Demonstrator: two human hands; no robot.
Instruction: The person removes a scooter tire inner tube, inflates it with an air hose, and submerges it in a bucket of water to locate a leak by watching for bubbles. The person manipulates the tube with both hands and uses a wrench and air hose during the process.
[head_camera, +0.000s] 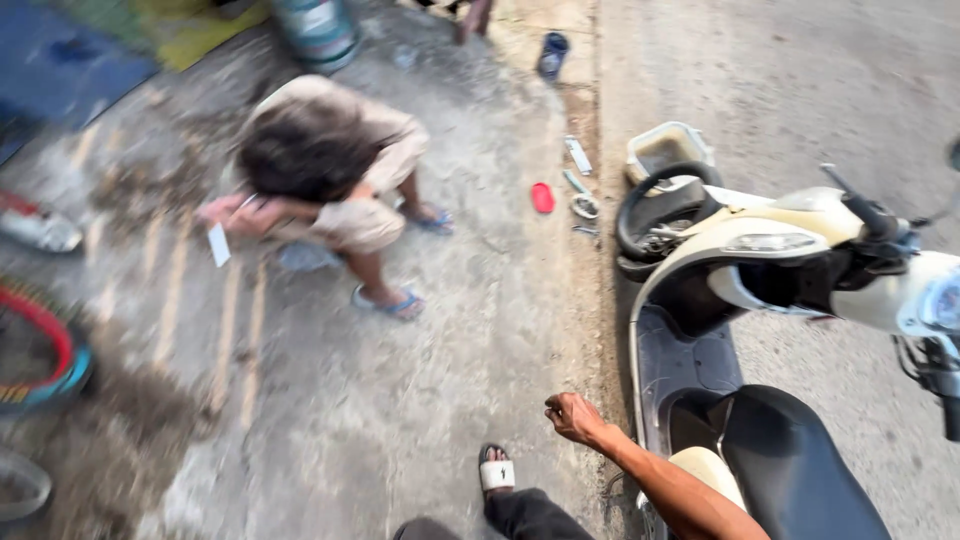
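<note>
My right hand hangs over the concrete, fingers curled in with nothing visible in them, the forearm reaching in from the lower right. It is just left of a cream scooter, near its dark footboard and black seat. My sandalled foot stands below the hand. My left hand is out of view.
Another person squats on the concrete at upper left, holding a small white card. By the scooter's front wheel lie a red lid, metal tools and a pale plastic tub. A bicycle wheel lies far left.
</note>
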